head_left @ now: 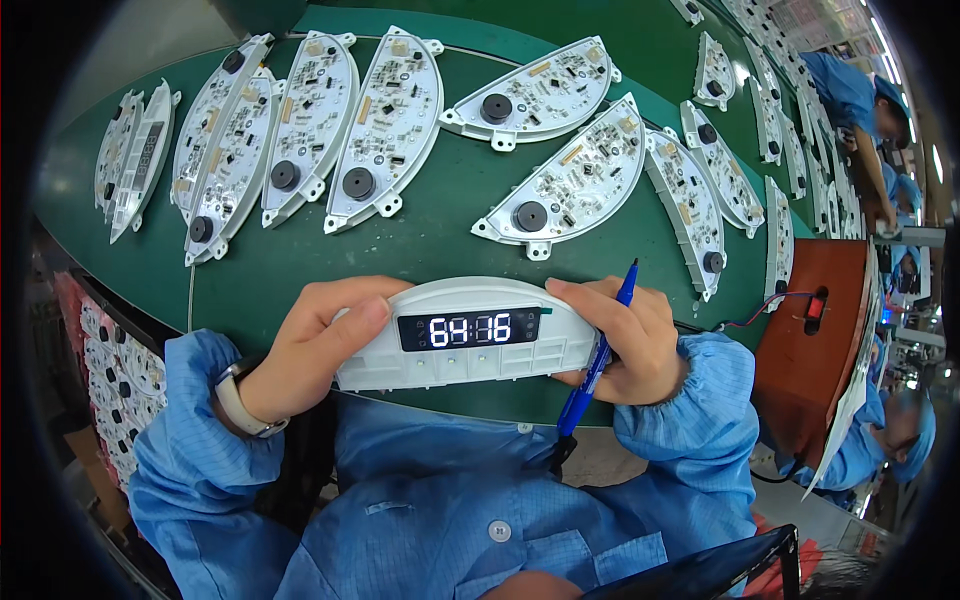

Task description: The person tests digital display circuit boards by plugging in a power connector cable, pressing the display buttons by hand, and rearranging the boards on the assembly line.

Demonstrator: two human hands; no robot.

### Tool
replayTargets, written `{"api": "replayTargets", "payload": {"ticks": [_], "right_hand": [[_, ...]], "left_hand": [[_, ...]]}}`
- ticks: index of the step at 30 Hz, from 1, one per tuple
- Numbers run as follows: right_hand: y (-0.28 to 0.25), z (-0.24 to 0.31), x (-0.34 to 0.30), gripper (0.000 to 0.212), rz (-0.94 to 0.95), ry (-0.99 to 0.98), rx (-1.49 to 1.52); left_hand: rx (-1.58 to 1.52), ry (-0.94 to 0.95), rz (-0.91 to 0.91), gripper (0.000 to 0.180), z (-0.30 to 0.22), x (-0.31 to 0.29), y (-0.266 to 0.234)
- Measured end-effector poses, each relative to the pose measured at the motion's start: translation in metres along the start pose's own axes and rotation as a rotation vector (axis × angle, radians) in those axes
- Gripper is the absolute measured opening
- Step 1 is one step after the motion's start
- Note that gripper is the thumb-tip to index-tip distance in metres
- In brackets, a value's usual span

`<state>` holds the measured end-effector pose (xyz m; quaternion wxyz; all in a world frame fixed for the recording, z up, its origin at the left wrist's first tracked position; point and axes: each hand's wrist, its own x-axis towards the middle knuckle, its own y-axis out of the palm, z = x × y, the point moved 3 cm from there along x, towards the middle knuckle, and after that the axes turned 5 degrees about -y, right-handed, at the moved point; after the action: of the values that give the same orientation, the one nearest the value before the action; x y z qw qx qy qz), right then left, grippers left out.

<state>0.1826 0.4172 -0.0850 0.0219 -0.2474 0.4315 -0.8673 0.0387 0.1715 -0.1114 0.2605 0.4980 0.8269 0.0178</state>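
In the head view, the left hand [310, 345] and right hand [640, 338] pinch opposite ends of a white module [470, 371] above the near side of the worktop [420, 255]; the right also carries a blue pen [590, 386]. Probably light, stiff and scratchable, it suits gripping by the ends. Its far edge arches; white digits glow in its dark window [468, 330].

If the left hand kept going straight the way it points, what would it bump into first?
The white display unit, which the left hand is gripping. Past that, perhaps a half-moon circuit board, though depth is hard to judge.
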Motion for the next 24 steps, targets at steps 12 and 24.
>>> {"api": "replayTargets", "payload": {"ticks": [12, 24], "right_hand": [[0.0017, -0.0016, -0.0017, 0.075, -0.027, -0.012, -0.023], [0.003, -0.0031, -0.0018, 0.076, -0.014, -0.015, -0.014]], "left_hand": [[-0.012, 0.013, 0.027, 0.04, -0.0008, 0.0012, 0.0003], [-0.033, 0.009, 0.04, 0.041, -0.0012, 0.0026, 0.0005]]}}
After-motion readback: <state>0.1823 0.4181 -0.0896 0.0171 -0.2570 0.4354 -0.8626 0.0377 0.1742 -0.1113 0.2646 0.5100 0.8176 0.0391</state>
